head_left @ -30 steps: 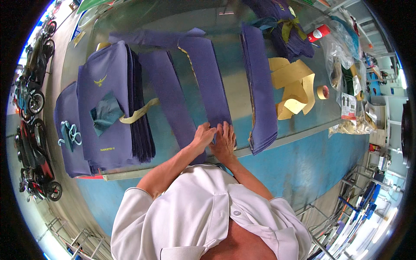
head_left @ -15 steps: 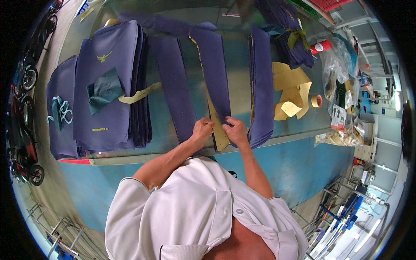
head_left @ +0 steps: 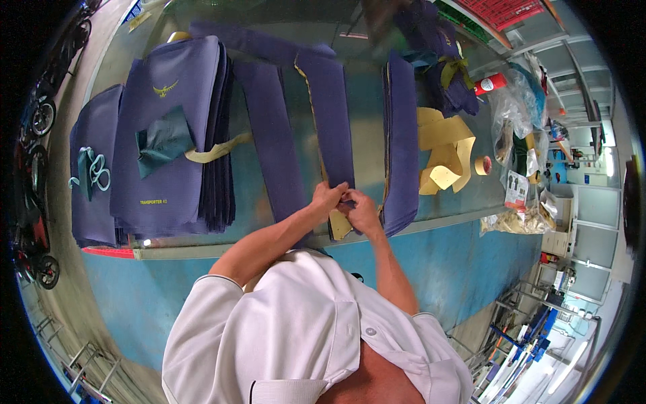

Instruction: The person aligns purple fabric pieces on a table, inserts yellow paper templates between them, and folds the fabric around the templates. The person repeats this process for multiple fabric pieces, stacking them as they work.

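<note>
— At the near edge of the table [head_left: 431, 222], what are the hands doing?

— Both meet on the near end of the middle navy strip [head_left: 330, 121]. The left hand [head_left: 328, 196] and right hand [head_left: 361, 210] have their fingers curled and pressed together, pinching that end just above a tan backing piece [head_left: 338, 223] that peeks out under it.

— What might go wrong?

— I'd judge the strip could skew. It runs long across the table, and a pull from one end only may drag it off the backing or against the folded strip [head_left: 402, 141] just beside the right hand.

— Anything else?

— The end sits at the table's edge, so a loose pinch could let it slide off. The bag stack [head_left: 168, 135] and the scissors [head_left: 94, 172] lie well apart on the left, out of the way.
</note>
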The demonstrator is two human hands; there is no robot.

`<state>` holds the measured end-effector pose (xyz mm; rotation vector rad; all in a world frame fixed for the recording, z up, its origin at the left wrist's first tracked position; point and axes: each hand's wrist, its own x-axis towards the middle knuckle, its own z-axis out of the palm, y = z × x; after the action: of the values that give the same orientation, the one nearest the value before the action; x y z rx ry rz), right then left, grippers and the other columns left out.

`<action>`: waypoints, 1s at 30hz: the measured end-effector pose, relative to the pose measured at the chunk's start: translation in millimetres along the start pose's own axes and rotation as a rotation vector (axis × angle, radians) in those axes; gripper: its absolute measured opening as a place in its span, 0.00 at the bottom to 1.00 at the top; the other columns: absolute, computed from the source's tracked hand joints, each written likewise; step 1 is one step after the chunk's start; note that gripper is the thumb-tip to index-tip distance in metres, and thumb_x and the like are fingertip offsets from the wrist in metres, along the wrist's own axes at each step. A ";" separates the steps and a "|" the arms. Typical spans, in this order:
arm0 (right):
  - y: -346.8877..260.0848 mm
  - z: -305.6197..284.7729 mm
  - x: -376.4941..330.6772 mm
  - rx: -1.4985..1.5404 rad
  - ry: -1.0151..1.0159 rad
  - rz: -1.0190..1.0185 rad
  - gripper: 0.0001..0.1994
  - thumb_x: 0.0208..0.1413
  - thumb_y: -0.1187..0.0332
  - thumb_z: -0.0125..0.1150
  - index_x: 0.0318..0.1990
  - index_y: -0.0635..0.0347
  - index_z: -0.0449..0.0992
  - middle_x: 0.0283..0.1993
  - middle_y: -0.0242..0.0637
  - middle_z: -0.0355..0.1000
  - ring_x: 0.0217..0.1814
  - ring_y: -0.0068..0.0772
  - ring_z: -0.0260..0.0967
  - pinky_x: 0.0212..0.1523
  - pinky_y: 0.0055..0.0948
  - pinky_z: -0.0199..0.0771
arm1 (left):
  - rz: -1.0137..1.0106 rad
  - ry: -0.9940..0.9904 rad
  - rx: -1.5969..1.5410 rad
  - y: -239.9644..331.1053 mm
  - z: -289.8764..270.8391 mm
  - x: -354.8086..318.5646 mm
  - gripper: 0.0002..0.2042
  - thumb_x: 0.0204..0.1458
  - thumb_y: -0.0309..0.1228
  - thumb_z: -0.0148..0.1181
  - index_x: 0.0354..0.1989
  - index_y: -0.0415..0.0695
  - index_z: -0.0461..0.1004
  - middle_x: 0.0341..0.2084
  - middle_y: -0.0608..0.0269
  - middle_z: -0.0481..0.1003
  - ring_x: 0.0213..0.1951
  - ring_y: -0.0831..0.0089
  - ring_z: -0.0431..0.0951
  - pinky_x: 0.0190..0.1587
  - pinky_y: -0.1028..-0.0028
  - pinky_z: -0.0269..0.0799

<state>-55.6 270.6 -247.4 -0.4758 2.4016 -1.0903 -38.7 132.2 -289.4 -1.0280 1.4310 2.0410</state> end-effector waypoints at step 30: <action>-19.0 11.6 -63.9 0.975 -0.018 0.331 0.18 0.54 0.74 0.62 0.53 0.68 0.72 0.47 0.36 0.75 0.46 0.27 0.71 0.52 0.30 0.69 | 0.624 -0.063 -0.418 213.4 -95.9 77.6 0.25 0.47 0.17 0.54 0.57 0.46 0.63 0.47 0.59 0.72 0.48 0.63 0.73 0.50 0.60 0.70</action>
<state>6.2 282.5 -222.8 0.2356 1.5540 -1.8489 -208.2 -39.7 -239.7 -0.6962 1.4472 2.8839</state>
